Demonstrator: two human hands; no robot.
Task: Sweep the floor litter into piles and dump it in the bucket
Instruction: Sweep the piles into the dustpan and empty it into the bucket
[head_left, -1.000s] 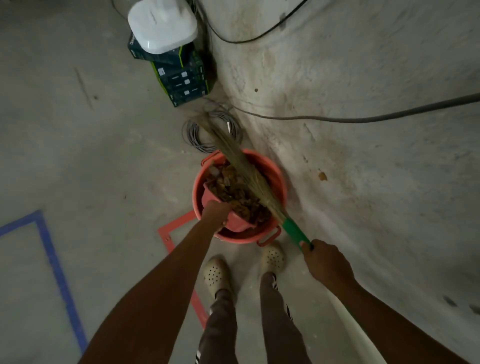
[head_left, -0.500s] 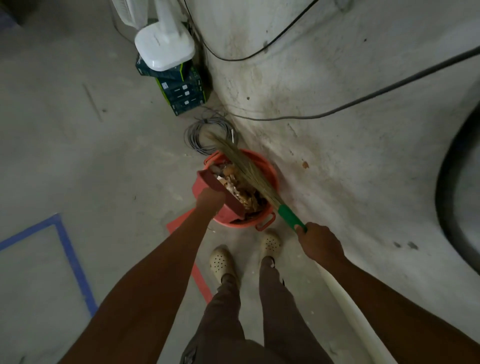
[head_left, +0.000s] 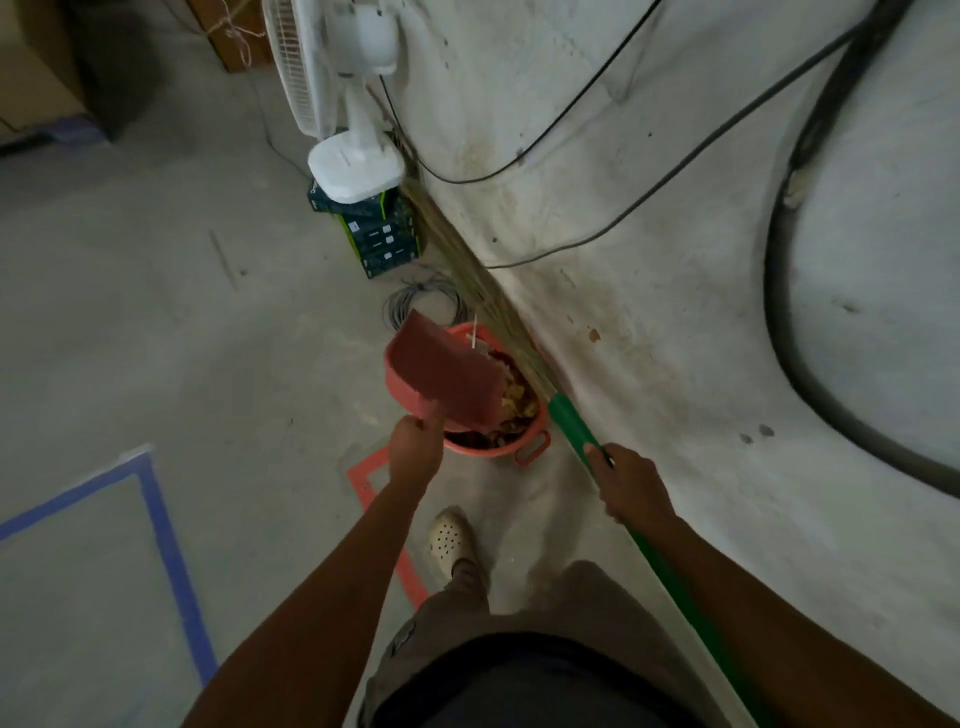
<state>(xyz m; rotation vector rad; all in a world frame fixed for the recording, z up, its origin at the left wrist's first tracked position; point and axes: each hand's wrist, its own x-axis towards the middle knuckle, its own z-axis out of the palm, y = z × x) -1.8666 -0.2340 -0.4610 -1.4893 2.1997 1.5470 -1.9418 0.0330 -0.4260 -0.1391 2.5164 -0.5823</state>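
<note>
An orange-red bucket (head_left: 519, 451) stands on the concrete floor against the wall, filled with brown litter (head_left: 514, 402). My left hand (head_left: 415, 452) grips the handle of a red dustpan (head_left: 447, 374), which is tipped up over the bucket's left side with its underside toward me. My right hand (head_left: 628, 483) holds the green handle of a broom (head_left: 569, 421). The broom's straw bristles (head_left: 467, 265) stretch away along the foot of the wall, past the bucket.
A white pedestal fan (head_left: 343, 104) stands on stacked green boxes (head_left: 382, 239) beyond the bucket, with a coil of grey wire (head_left: 415, 301) in between. Cables (head_left: 649, 197) and a thick black hose (head_left: 779, 291) run on the wall. Red tape (head_left: 374, 483) and blue tape (head_left: 166, 551) mark the floor.
The dustpan has lifted out of the bucket and tipped steeply upward. The broom head has swung off the bucket toward the wall. The view has pulled back and up.
</note>
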